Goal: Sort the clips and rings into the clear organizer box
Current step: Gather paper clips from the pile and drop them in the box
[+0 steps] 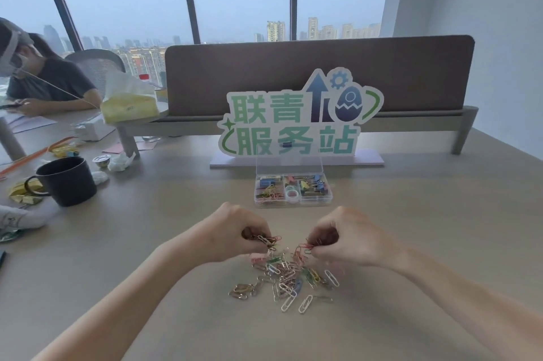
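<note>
A loose pile of coloured paper clips (289, 275) lies on the table in front of me. My left hand (235, 232) is closed on a small bunch of clips at the pile's far left edge. My right hand (340, 235) pinches a few red and pink clips at the pile's far right edge. Beyond the pile stands the clear organizer box (329, 199) with its lid (289, 165) raised. Its compartments hold paper clips, coloured binder clips and a clear ring (291, 193).
A printed sign (296, 122) on a flat base stands right behind the box, before a grey desk divider (382, 72). A dark mug (66, 181), crumpled wrappers and tissues sit at the left. Another person sits at the far left.
</note>
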